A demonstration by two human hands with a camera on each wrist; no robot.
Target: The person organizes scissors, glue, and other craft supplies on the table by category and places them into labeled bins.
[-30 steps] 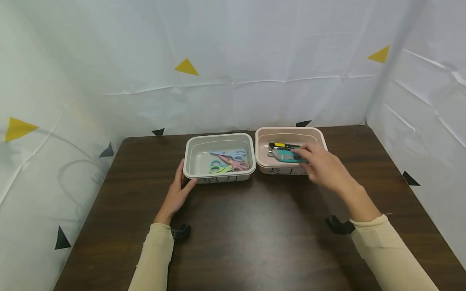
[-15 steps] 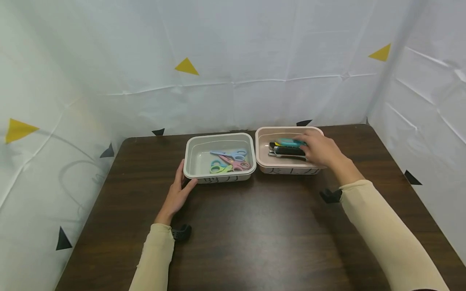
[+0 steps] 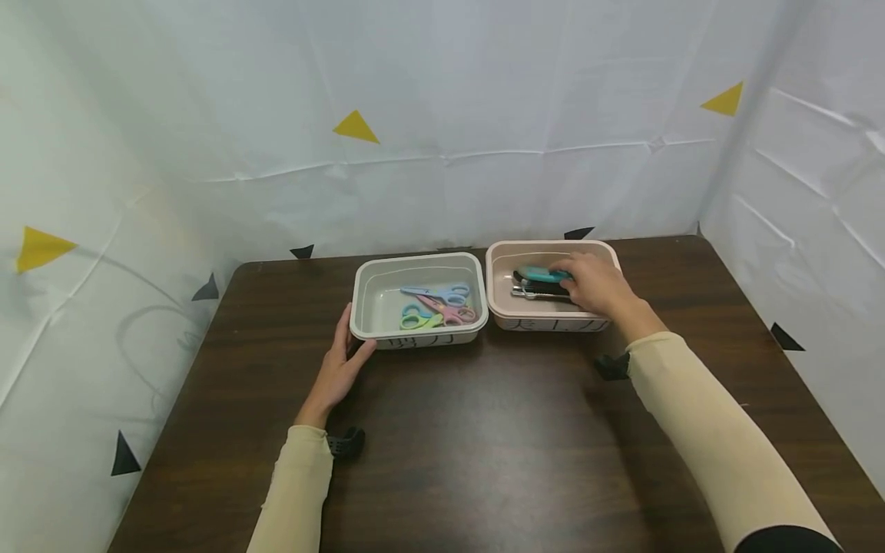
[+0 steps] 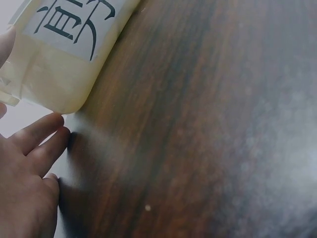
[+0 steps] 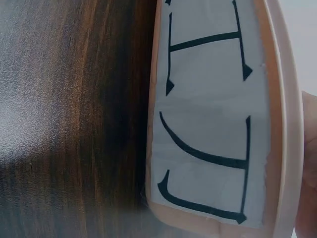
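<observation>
Dark table, right hand inside pink bin, left hand bracing grey bin

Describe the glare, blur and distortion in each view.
Head view: sharp, wide-angle bend at the edges, soft sheen on the table. Left wrist: pale glare across the wood, left hand blurred. Right wrist: pink tray label sharp, a glare patch on the wood at left.

The dark wooden counter carries a grey bin at 11 o'clock, a pink bin touching it at 1 o'clock.
</observation>
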